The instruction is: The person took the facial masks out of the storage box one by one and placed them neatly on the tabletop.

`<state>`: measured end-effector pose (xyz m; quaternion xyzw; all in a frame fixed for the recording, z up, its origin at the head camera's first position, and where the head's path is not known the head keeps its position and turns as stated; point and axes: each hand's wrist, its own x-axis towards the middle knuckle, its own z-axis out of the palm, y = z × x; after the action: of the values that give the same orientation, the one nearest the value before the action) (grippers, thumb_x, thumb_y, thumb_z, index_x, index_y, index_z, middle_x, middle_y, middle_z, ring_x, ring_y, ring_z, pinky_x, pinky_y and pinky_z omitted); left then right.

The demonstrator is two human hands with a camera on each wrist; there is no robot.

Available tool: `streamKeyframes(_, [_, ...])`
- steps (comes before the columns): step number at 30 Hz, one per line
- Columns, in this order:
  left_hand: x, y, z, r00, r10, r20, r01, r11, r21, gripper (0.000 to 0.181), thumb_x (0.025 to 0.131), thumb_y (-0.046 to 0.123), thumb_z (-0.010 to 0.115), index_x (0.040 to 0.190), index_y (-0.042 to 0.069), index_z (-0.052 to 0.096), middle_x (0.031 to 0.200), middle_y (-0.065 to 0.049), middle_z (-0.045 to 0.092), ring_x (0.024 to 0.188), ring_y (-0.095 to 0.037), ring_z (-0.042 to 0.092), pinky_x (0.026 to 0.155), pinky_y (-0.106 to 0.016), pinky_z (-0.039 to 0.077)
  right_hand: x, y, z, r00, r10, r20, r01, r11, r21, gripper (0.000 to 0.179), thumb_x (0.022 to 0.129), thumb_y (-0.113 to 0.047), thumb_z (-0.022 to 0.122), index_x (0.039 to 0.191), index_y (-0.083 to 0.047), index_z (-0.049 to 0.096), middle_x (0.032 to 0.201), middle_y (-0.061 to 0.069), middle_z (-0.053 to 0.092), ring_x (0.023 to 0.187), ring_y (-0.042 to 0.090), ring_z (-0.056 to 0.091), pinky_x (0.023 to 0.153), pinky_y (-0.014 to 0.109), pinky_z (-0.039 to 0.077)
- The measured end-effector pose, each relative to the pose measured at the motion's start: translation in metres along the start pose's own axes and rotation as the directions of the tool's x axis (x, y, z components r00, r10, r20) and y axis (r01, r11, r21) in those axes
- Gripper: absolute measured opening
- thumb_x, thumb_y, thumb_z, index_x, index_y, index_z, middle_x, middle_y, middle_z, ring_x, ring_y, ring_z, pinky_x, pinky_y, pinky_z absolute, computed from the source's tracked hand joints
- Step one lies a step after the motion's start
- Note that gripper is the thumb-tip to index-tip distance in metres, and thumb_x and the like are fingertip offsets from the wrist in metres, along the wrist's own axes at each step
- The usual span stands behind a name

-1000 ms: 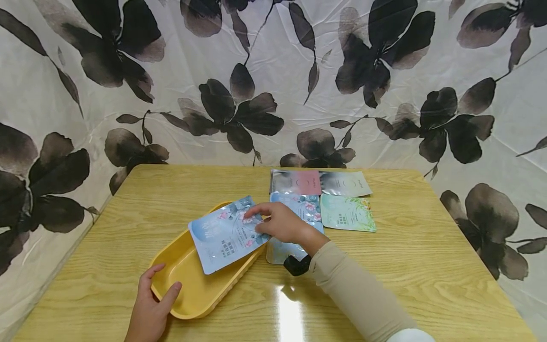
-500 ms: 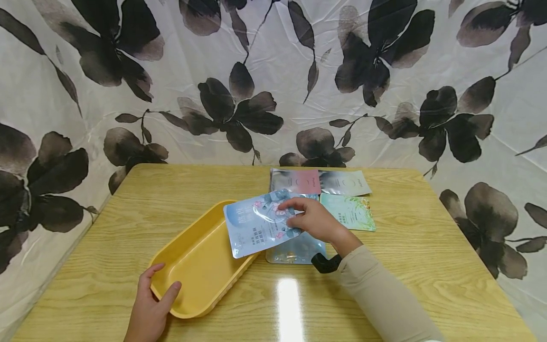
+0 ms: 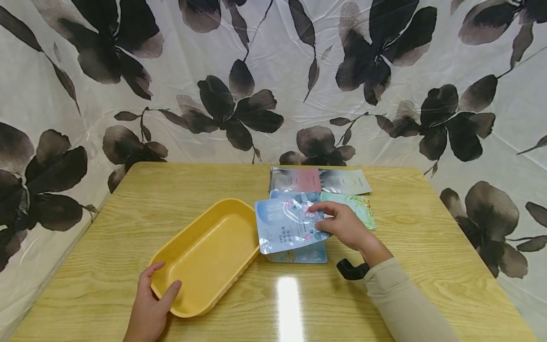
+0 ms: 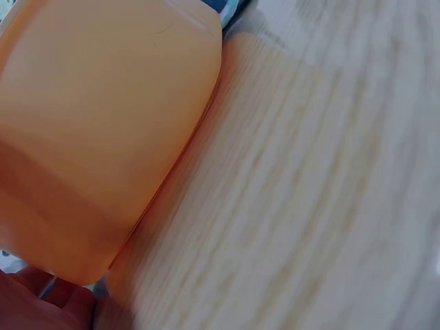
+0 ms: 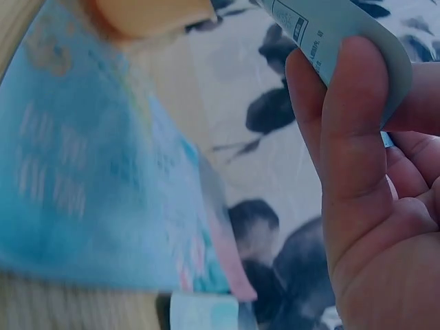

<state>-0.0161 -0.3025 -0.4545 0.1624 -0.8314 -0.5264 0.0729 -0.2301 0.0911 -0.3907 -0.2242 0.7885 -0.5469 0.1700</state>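
In the head view my right hand (image 3: 346, 225) pinches the right edge of a blue face mask sachet (image 3: 286, 225) printed with pink flowers. The right wrist view has the thumb against the sachet's back (image 5: 371, 34). It overlaps other blue sachets (image 3: 299, 254) below it and covers much of them. Its left edge comes right up to the rim of a yellow plastic tray (image 3: 201, 261). My left hand (image 3: 149, 304) grips the tray's near left end, thumb over the inside. In the left wrist view the fingers (image 4: 55, 302) sit at that end.
Behind the blue sachets lie a pink-and-silver sachet (image 3: 295, 179) and a pale green-and-silver one (image 3: 344, 181). A green leafy sachet (image 3: 361, 209) is partly behind the right hand. The wooden table (image 3: 406, 266) meets a flowered cloth (image 3: 256, 61) at the back.
My right hand has carried the blue sachet from over the tray rightward, to above the blue sachets on the table. The left hand and the tray have stayed put.
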Motion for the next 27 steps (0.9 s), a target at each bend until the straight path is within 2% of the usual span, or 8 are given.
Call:
streamKeyframes(5, [0.001,0.000,0.000,1.000,-0.002,-0.003,0.002,0.999,0.037,0.063,0.104,0.024,0.057,0.149,-0.002,0.021,0.146,-0.032,0.024,0.108,-0.024,0.040,0.076,-0.006,0.036,-0.015,0.013,-0.014,0.997,0.058,-0.052,-0.057,0.998,0.016,0.035,0.092,-0.004,0.066,0.127,0.001,0.062,0.134,0.021,0.055,0.073,0.018,0.059,0.066,0.034,0.055])
streamKeyframes(12, [0.001,-0.001,0.000,1.000,-0.012,-0.002,0.012,1.000,0.020,0.062,0.104,0.024,0.057,0.149,-0.001,0.021,0.145,-0.032,0.026,0.114,-0.028,0.041,0.077,-0.003,0.036,-0.030,0.029,-0.033,0.991,0.090,-0.097,-0.085,0.995,0.051,0.037,0.092,0.000,0.065,0.128,0.007,0.059,0.128,0.023,0.055,0.071,0.015,0.060,0.063,0.029,0.054])
streamKeyframes(17, [0.000,-0.002,0.000,1.000,-0.025,0.001,0.025,0.999,0.027,0.063,0.104,0.024,0.057,0.150,0.000,0.021,0.146,-0.031,0.026,0.110,-0.021,0.042,0.076,-0.006,0.039,-0.042,0.038,-0.046,0.983,0.126,-0.136,-0.118,0.991,0.064,0.038,0.093,0.001,0.064,0.130,0.009,0.056,0.130,0.026,0.052,0.075,0.015,0.062,0.065,0.028,0.055])
streamKeyframes(24, [0.000,-0.001,0.000,1.000,-0.013,0.003,0.013,1.000,-0.010,0.064,0.104,0.022,0.057,0.149,-0.002,0.019,0.146,-0.033,0.024,0.122,-0.038,0.038,0.077,0.000,0.032,-0.059,0.051,-0.059,0.975,0.157,-0.160,-0.146,0.986,0.074,0.040,0.095,0.002,0.063,0.132,0.011,0.052,0.139,0.031,0.046,0.079,0.014,0.063,0.066,0.030,0.056])
streamKeyframes(27, [0.000,0.000,0.000,1.000,-0.011,0.005,0.011,1.000,-0.012,0.064,0.104,0.022,0.057,0.149,-0.002,0.019,0.146,-0.033,0.024,0.122,-0.037,0.038,0.078,0.000,0.032,-0.065,0.055,-0.062,0.969,0.175,-0.174,-0.167,0.984,0.061,0.040,0.095,0.000,0.064,0.132,0.009,0.053,0.142,0.031,0.045,0.079,0.014,0.062,0.066,0.031,0.056])
